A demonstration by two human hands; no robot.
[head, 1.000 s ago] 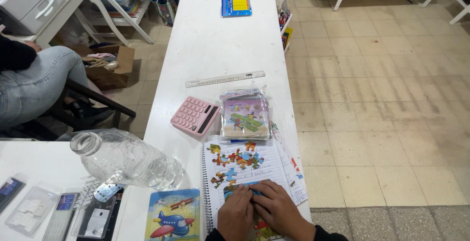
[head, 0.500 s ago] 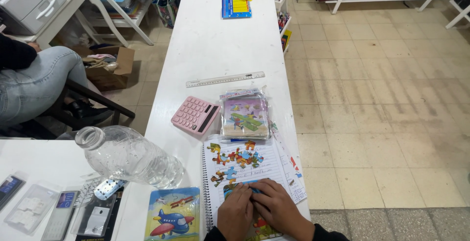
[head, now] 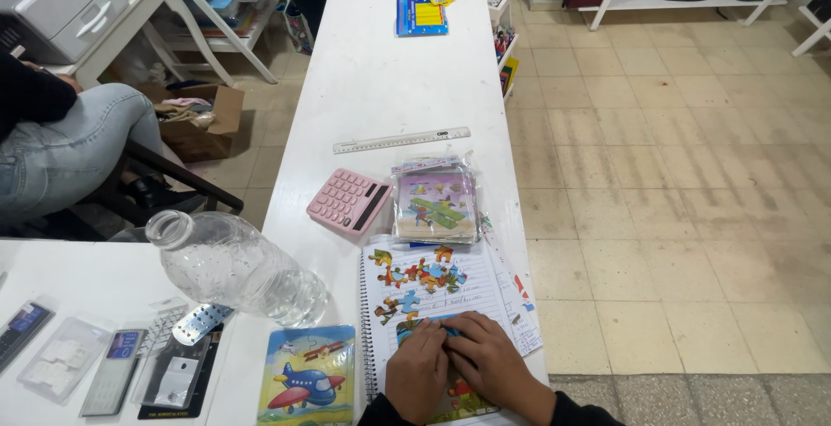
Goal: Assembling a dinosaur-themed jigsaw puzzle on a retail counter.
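**Head view: both hands pressed on a jigsaw at the near bench edge**

Head camera looks down a long white bench (head: 381,88). At its near end lies an open spiral notebook (head: 480,283), and on the lower part of its page sits a partly assembled jigsaw puzzle (head: 450,398), mostly covered by the hands.

Left hand (head: 417,372): palm down on the puzzle, fingers curled, tips pressing at a blue piece (head: 452,332) where the two hands meet. Right hand (head: 491,362): palm down just beside the left, touching it, fingertips bent onto the same spot. Whether either hand pinches the piece or only presses it cannot be told; neither is spread flat.

Loose puzzle pieces (head: 420,274) lie scattered on the upper half of the notebook page, apart from the hands.

Surroundings: a bagged puzzle pack (head: 435,205) rests against the notebook's top edge, with a pink calculator (head: 348,202) just beside it on the left. A clear plastic ruler (head: 401,140) lies farther up the bench. A clear plastic bottle (head: 238,266) lies on its side to the left of the notebook. A puzzle board with an aeroplane picture (head: 307,378) lies near the left hand. Blister-packed items (head: 112,365) occupy the adjoining bench at lower left. Another person's leg in jeans (head: 61,145) shows at far left, seated, well apart from the work.
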